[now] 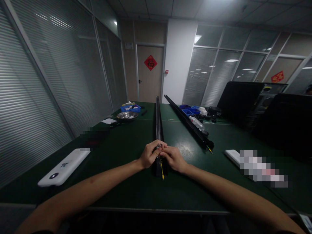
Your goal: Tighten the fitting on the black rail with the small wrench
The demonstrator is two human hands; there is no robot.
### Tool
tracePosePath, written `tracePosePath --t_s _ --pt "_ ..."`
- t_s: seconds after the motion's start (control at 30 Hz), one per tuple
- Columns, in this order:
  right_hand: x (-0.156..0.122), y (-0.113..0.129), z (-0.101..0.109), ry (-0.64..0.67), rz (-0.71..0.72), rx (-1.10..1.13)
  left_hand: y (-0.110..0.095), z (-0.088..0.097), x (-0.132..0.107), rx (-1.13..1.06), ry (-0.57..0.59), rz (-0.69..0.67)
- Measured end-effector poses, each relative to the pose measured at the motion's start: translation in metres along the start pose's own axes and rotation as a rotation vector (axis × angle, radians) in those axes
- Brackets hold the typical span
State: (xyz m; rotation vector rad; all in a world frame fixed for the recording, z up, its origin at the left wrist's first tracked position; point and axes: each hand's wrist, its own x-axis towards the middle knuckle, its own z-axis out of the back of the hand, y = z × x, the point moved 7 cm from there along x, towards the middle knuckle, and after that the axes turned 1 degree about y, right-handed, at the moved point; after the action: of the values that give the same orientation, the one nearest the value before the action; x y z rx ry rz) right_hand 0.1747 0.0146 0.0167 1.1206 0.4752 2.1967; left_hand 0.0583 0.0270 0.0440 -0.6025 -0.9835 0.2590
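Note:
My left hand (149, 155) and my right hand (175, 158) meet over the near end of a long black channel-shaped rail (159, 125) lying lengthwise on the table. Between the fingertips is a small shiny metal part (159, 146); its kind is too small to make out. The left fingers close around it. The right thumb and fingers are pinched together against the left fingertips, and what they grip is hidden. Below the hands, a short yellow wire (162, 171) comes out of the rail's near end.
A second black rail (190, 125) lies slantwise to the right, with a yellow-green wire (210, 149) at its end. Farther back are a metal bowl (127, 116), blue bins (191, 111) and a plastic bottle (197, 123). White power banks (65, 166) flank my arms on the green table (122, 191).

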Motion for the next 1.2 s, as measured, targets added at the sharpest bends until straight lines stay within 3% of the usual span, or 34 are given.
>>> tracePosePath --t_s 0.33,0.73,1.2 --pt "-0.001 -0.002 -0.001 0.006 0.001 -0.026 -0.010 -0.002 0.002 0.035 0.024 -0.066" --pt "-0.003 0.010 0.006 -0.071 -0.011 -0.075 0.001 -0.003 0.001 -0.127 0.022 0.037" --pt "0.000 0.007 0.004 -0.055 0.024 -0.026 -0.005 0.000 0.002 -0.061 0.001 -0.018"
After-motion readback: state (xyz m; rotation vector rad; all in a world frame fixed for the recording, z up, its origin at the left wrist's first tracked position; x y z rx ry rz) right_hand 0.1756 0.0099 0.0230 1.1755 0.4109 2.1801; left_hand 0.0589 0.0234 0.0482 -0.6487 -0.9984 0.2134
